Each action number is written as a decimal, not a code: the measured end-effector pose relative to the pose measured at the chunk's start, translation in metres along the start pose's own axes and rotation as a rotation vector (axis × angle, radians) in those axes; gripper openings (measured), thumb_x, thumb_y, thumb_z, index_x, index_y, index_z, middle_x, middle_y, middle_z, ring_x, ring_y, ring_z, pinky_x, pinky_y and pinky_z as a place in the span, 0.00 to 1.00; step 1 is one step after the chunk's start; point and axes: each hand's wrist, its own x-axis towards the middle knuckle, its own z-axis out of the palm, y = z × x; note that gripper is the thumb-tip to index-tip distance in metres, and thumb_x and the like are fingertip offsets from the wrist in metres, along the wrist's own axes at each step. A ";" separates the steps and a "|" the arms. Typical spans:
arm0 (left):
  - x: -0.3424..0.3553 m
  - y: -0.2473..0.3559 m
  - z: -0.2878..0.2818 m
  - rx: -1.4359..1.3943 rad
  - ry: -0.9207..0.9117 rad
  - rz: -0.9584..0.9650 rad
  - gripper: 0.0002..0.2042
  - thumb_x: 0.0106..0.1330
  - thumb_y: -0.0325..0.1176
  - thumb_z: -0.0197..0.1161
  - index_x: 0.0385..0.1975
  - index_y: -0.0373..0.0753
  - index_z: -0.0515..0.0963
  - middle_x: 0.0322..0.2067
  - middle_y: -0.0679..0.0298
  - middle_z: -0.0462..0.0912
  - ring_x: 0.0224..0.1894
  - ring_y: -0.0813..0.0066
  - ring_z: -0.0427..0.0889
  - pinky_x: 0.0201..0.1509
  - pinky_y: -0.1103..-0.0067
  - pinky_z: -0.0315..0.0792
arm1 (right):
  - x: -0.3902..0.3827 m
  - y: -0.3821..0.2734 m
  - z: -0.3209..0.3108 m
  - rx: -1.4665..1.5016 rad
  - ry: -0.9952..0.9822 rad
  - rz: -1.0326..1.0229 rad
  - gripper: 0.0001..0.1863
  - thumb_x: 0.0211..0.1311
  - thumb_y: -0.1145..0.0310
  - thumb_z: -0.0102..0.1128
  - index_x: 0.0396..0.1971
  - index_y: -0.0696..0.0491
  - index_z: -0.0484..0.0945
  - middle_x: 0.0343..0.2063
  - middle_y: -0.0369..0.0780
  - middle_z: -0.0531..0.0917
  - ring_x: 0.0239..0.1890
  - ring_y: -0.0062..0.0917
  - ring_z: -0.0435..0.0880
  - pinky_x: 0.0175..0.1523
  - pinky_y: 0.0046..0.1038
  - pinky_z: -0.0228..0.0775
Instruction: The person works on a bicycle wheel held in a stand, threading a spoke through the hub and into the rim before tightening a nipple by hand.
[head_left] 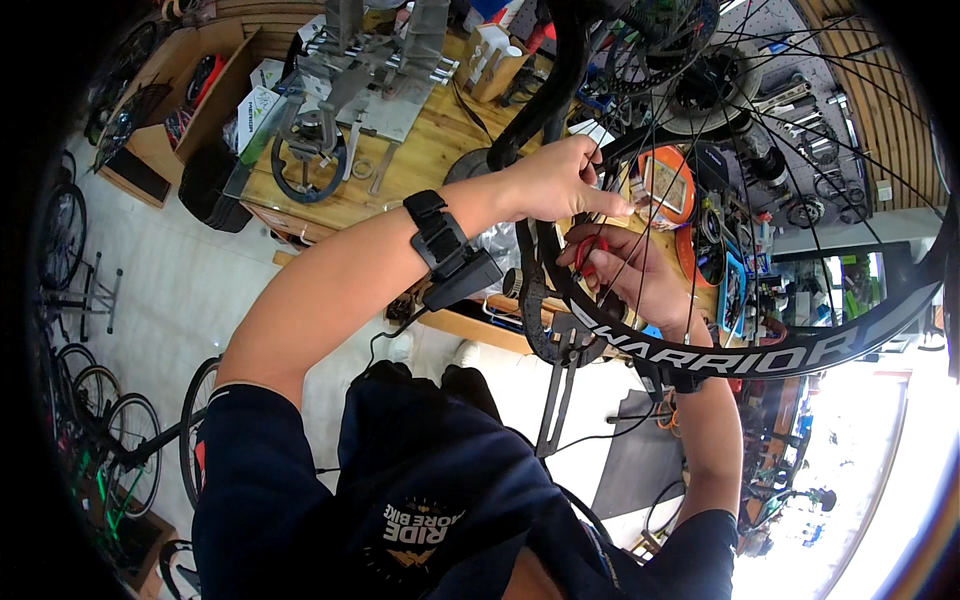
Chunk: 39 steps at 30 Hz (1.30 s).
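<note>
A black bicycle wheel rim (745, 362) with white lettering curves through the right half, its thin spokes running up to a hub (712, 85) with a disc rotor. The wheel sits in a dark truing stand (540, 315) with a round knob (513, 283). My right hand (645, 275) reaches among the spokes just inside the rim, fingers closed on a small red spoke wrench (590, 255). My left hand (560, 182) is beside it, over the rim's near-left part, with fingers curled and thumb pointing right. Whatever those fingers grip is hidden.
Behind my left arm a wooden workbench (425, 165) bears a metal fixture with a handwheel (308, 160) and several loose tools. An orange round tray (665, 185) and a blue bin (733, 290) lie beyond the wheel. Wrenches hang on a pegboard (800, 60). Bicycles (130, 450) stand at left.
</note>
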 end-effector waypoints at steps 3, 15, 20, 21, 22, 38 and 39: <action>-0.003 0.002 0.000 0.006 0.000 -0.009 0.39 0.51 0.52 0.78 0.53 0.29 0.68 0.40 0.61 0.74 0.42 0.75 0.73 0.47 0.80 0.70 | 0.001 0.004 -0.002 0.037 -0.016 -0.021 0.20 0.73 0.63 0.56 0.55 0.62 0.74 0.44 0.37 0.85 0.37 0.13 0.77 0.45 0.19 0.72; -0.003 0.006 -0.001 0.020 -0.062 -0.036 0.48 0.53 0.57 0.75 0.60 0.23 0.60 0.45 0.55 0.74 0.46 0.71 0.75 0.50 0.78 0.71 | 0.016 0.028 -0.011 0.071 -0.021 -0.152 0.27 0.59 0.50 0.71 0.43 0.60 0.77 0.35 0.38 0.84 0.33 0.18 0.79 0.39 0.20 0.72; -0.012 0.028 -0.004 0.060 -0.093 -0.070 0.49 0.52 0.62 0.74 0.57 0.20 0.63 0.41 0.55 0.77 0.44 0.70 0.77 0.48 0.79 0.72 | 0.001 0.011 0.003 0.043 0.099 -0.138 0.25 0.57 0.50 0.72 0.37 0.59 0.78 0.29 0.38 0.83 0.28 0.17 0.78 0.34 0.20 0.71; -0.014 0.035 -0.004 0.072 -0.103 -0.069 0.48 0.51 0.63 0.73 0.55 0.21 0.65 0.39 0.55 0.77 0.42 0.71 0.78 0.46 0.80 0.73 | -0.007 0.004 0.006 0.050 0.114 -0.111 0.25 0.57 0.50 0.72 0.36 0.60 0.78 0.29 0.38 0.83 0.27 0.17 0.78 0.33 0.19 0.71; -0.016 0.043 -0.003 0.089 -0.111 -0.073 0.48 0.50 0.65 0.73 0.52 0.21 0.67 0.37 0.55 0.78 0.39 0.72 0.79 0.43 0.80 0.73 | -0.015 -0.004 0.009 0.054 0.136 -0.084 0.25 0.57 0.50 0.72 0.36 0.60 0.78 0.28 0.38 0.83 0.27 0.17 0.78 0.32 0.19 0.70; -0.014 0.040 -0.007 0.136 -0.114 -0.101 0.50 0.53 0.61 0.73 0.61 0.22 0.61 0.39 0.59 0.79 0.38 0.77 0.77 0.40 0.81 0.70 | -0.005 -0.019 0.003 -0.208 0.106 0.030 0.21 0.65 0.55 0.67 0.41 0.61 0.79 0.31 0.35 0.84 0.28 0.15 0.75 0.36 0.18 0.69; -0.013 0.036 -0.009 0.121 -0.118 -0.099 0.50 0.53 0.61 0.73 0.62 0.22 0.60 0.40 0.60 0.79 0.38 0.77 0.77 0.40 0.81 0.70 | 0.002 -0.013 0.002 -0.223 0.102 -0.020 0.20 0.65 0.56 0.67 0.41 0.60 0.80 0.31 0.35 0.84 0.28 0.15 0.75 0.36 0.18 0.68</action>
